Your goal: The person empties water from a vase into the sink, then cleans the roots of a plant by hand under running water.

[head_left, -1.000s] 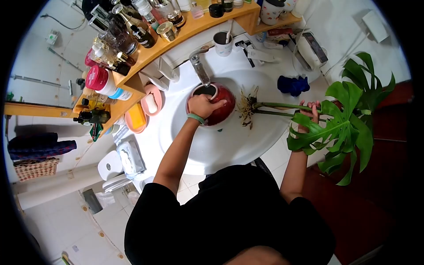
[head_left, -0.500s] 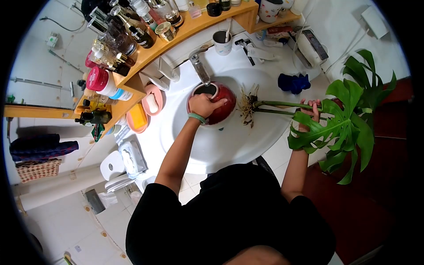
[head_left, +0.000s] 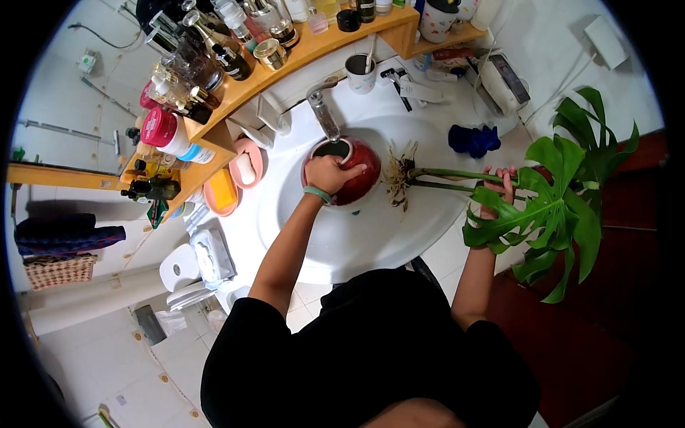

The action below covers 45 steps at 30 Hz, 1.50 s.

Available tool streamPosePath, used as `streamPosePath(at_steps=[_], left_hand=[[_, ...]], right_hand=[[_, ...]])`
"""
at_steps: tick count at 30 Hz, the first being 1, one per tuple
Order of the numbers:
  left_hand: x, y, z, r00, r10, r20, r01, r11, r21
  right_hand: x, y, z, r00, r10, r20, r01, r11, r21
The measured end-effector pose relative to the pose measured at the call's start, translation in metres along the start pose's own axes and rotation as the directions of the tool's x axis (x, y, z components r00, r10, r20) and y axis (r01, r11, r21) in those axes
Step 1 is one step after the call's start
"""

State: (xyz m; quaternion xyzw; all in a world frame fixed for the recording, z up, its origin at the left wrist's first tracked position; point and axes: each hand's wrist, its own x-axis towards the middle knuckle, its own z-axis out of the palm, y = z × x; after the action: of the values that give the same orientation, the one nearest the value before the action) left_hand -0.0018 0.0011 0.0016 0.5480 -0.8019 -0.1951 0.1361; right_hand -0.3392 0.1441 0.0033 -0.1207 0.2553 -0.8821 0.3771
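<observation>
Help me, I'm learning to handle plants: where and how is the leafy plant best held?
Probably by the bare green stems, coming from the near side and closing across both: they lie crosswise, slim and exposed between the spread leaves and the tangled roots, which look easier to damage.

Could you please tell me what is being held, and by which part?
Left hand: the red pot, by its rim. Right hand: the leafy plant, by its stems.

Open passage found at frame centre, across the basin [head_left: 378, 242] below the red pot [head_left: 362, 182]. Faucet [head_left: 324, 114] and left hand [head_left: 328, 174] obstruct the pot's mouth; roots [head_left: 399, 175] crowd its right, and broad leaves [head_left: 549, 207] block the frame's right.
</observation>
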Motion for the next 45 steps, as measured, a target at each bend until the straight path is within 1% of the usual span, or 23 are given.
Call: streamPosePath(at_steps=[3, 5, 8, 11, 15, 17, 18, 21, 23, 27, 29, 32, 36, 38, 41, 45], left_hand=[[-0.0001, 0.0, 0.0004, 1.0, 0.005, 0.003, -0.005, 1.0, 0.016], [-0.0005, -0.0003, 0.0013, 0.999, 0.029, -0.025, -0.028, 0.999, 0.021], [-0.0003, 0.0013, -0.0003, 1.0, 0.024, -0.009, -0.023, 1.0, 0.02], [-0.0002, 0.0027, -0.0011, 1.0, 0.028, -0.012, -0.028, 0.998, 0.053], [-0.0006, 0.0039, -0.0031, 1.0, 0.022, 0.001, -0.022, 0.999, 0.048], [-0.0009, 0.0034, -0.0028, 0.999, 0.035, -0.021, -0.035, 0.999, 0.03], [-0.0009, 0.0025, -0.002, 0.999, 0.034, -0.022, -0.034, 0.999, 0.031], [-0.0009, 0.0014, -0.0009, 0.999, 0.03, -0.024, -0.03, 1.0, 0.005], [-0.0013, 0.0031, -0.0033, 1.0, 0.018, -0.01, -0.017, 0.999, 0.029], [-0.0007, 0.0029, -0.0034, 1.0, 0.008, 0.002, -0.008, 1.0, 0.029], [-0.0007, 0.0015, -0.0022, 1.0, 0.011, -0.006, -0.011, 1.0, 0.028], [-0.0003, 0.0005, -0.0018, 1.0, -0.002, 0.025, 0.001, 0.999, 0.036], [-0.0011, 0.0011, -0.0018, 1.0, 0.002, 0.013, -0.003, 0.999, 0.041], [-0.0014, 0.0015, -0.0012, 0.999, 0.032, -0.032, -0.03, 0.998, 0.055], [-0.0011, 0.0002, 0.0001, 1.0, 0.016, -0.02, -0.015, 0.999, 0.044], [-0.0015, -0.0005, 0.0011, 1.0, 0.014, -0.024, -0.013, 0.999, 0.045]], right_hand=[[0.0006, 0.0003, -0.0006, 1.0, -0.011, -0.021, 0.011, 1.0, 0.002], [0.0012, 0.0001, -0.0013, 1.0, -0.008, -0.02, 0.008, 1.0, 0.009], [0.0016, -0.0001, -0.0023, 1.0, -0.008, 0.008, 0.007, 1.0, 0.016], [0.0031, 0.0002, -0.006, 1.0, -0.004, -0.003, 0.004, 1.0, 0.015], [0.0023, -0.0004, -0.0045, 1.0, -0.008, -0.017, 0.008, 1.0, 0.006], [0.0036, 0.0002, -0.0083, 0.999, 0.004, 0.043, -0.004, 1.0, 0.011], [0.0032, 0.0005, -0.0077, 0.999, 0.005, 0.044, -0.005, 1.0, 0.012], [0.0022, 0.0002, -0.0044, 1.0, 0.001, 0.027, -0.001, 1.0, 0.023], [0.0007, -0.0002, -0.002, 1.0, -0.007, -0.023, 0.007, 1.0, -0.01], [0.0016, 0.0002, -0.0028, 1.0, -0.007, -0.022, 0.007, 1.0, -0.006], [0.0021, 0.0, -0.0037, 0.999, -0.005, 0.042, 0.005, 1.0, -0.002], [0.0021, -0.0001, -0.0054, 0.999, 0.001, 0.05, -0.001, 1.0, -0.005], [0.0029, 0.0008, -0.0066, 0.999, -0.013, 0.037, 0.013, 1.0, 0.004], [0.0036, 0.0013, -0.0099, 0.999, -0.012, 0.048, 0.012, 1.0, 0.003], [0.0006, 0.001, -0.0018, 1.0, -0.009, 0.022, 0.009, 1.0, 0.0], [0.0016, 0.0015, -0.0025, 0.999, -0.003, 0.033, 0.003, 1.0, 0.026]])
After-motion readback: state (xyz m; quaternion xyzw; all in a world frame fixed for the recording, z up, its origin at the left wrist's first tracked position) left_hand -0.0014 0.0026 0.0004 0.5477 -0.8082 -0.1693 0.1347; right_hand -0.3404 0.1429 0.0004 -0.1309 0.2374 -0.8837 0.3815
